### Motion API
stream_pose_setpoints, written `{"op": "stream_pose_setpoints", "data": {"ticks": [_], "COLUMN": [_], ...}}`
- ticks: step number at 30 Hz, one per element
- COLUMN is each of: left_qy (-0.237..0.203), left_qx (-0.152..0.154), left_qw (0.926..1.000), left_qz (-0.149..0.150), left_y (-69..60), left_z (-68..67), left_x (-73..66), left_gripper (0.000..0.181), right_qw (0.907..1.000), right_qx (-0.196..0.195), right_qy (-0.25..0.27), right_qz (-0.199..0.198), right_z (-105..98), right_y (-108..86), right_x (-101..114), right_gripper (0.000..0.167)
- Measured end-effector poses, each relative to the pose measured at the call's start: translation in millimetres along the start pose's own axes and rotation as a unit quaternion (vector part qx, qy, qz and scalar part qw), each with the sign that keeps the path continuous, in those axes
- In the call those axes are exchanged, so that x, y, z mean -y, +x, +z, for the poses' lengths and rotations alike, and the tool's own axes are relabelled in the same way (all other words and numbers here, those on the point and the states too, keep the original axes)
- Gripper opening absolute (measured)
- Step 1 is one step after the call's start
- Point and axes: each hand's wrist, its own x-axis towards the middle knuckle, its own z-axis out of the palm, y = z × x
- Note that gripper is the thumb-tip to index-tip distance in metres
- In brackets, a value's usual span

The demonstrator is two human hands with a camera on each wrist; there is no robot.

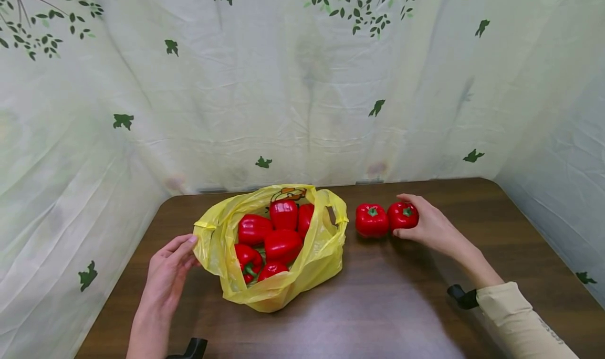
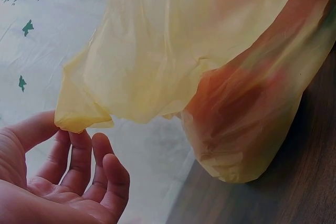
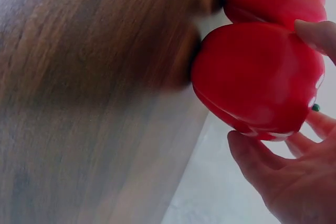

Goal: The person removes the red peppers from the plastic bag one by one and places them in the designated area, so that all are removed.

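My left hand (image 1: 166, 275) pinches the left edge of a yellow plastic bag (image 1: 302, 285) between thumb and fingers; the left wrist view shows the pinched corner above the other loosely bent fingers. Several red bell peppers (image 1: 282, 245) lie inside the open-mouthed bag. To the right of the bag, my right hand (image 1: 432, 226) grips a red bell pepper (image 1: 402, 218), thumb on the near side and fingers on the far side. Another red bell pepper (image 1: 371, 222) stands against it on the left, stem upward. Seen from the right wrist, the gripped pepper (image 3: 257, 80) sits at the wooden surface.
Everything rests on a dark brown wooden table (image 1: 378, 306). A pale curtain (image 1: 302, 102) with green leaf prints hangs behind and along both sides. Black straps (image 1: 462, 297) show at the wrists.
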Motion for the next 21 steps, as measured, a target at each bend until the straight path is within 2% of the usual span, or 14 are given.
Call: {"op": "stream_pose_setpoints", "data": {"ticks": [6,12,21], "left_qy": [0.01,0.018,0.01], "left_qx": [-0.004,-0.006,0.0], "left_qw": [0.9999,0.9998,0.9999], "left_qz": [-0.007,-0.01,-0.003], "left_y": [-0.4,-0.3,-0.3], "left_z": [-0.7,-0.5,0.2], "left_x": [0.2,0.4,-1.0], "left_gripper": [0.009,0.009,0.01], "right_qw": [1.0,1.0,0.9987], "right_qx": [0.006,-0.006,-0.036], "right_qy": [0.004,0.001,-0.001], "right_qz": [0.006,-0.004,-0.035], "right_z": [0,-2,-9], "right_y": [-1.4,-3.4,-6.3], "right_x": [0,2,23], "right_gripper": [0.082,0.083,0.083]}}
